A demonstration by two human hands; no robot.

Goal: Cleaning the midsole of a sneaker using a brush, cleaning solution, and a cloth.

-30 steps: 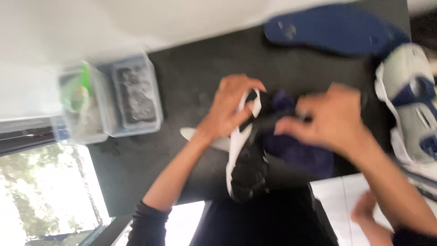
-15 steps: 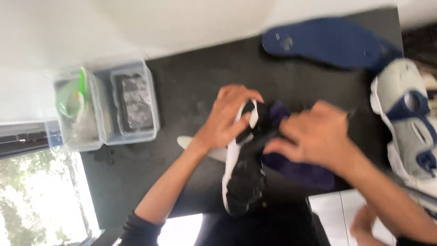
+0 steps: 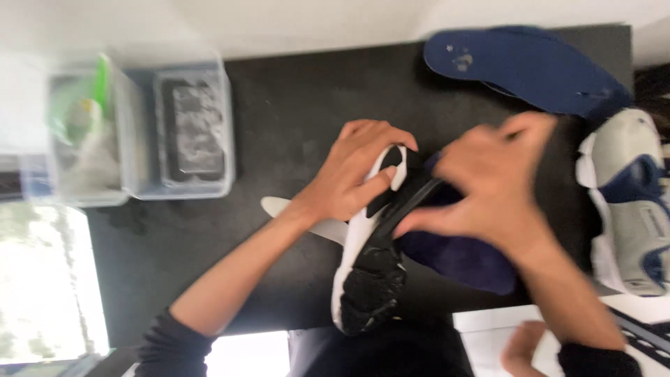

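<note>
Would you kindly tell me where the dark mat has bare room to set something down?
The widest bare patch of the dark mat lies between the clear containers and the left hand. A smaller strip runs below the containers, beside the forearm. The right side is crowded: the held shoe, right hand, blue insole and second shoe.

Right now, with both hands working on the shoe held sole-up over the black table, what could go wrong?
1. The left hand grips only the white edge of the shoe, tipped on its side; if the right hand pulls hard at the dark blue upper, the shoe may twist free.
2. The loose blue insole lies close behind the right hand and could be knocked.
3. The second shoe sits at the table edge and might get pushed off.
</note>
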